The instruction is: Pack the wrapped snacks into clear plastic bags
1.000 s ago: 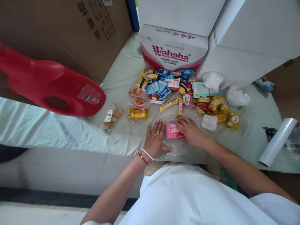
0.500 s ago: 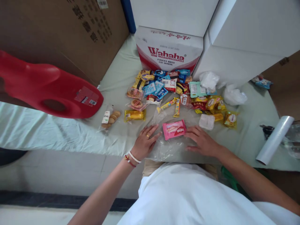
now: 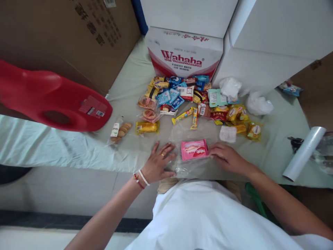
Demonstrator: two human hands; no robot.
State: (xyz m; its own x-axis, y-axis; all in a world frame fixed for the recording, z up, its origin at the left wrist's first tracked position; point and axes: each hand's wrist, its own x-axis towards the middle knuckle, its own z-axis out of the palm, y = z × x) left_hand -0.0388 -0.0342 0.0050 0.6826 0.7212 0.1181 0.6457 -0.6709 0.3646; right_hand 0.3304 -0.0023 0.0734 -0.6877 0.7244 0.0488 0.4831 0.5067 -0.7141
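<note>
A pink nabati wafer packet (image 3: 194, 150) lies flat on a thin sheet of clear plastic film (image 3: 182, 169) near the table's front edge. To its left, my left hand (image 3: 160, 161) is open, fingers spread and resting on the edge of the film, apart from the packet. My right hand (image 3: 226, 157) has its fingers drawn together in a pinch at the packet's right end. Just behind the packet are two slim yellow snack sticks (image 3: 182, 115). A white square wrapped snack (image 3: 228, 134) sits beyond my right hand.
Heaped snack packets (image 3: 179, 92) stand before a Wahaha carton (image 3: 182, 52). At left are a red plastic jug (image 3: 54, 100) and a biscuit pack (image 3: 120, 131). A film roll (image 3: 304, 153) lies at right, with crumpled white bags (image 3: 258, 104) farther back.
The right fingers have closed together at the packet's end, and the packet has turned slightly straighter and nearer me. My left hand has spread its fingers and shifted slightly left.
</note>
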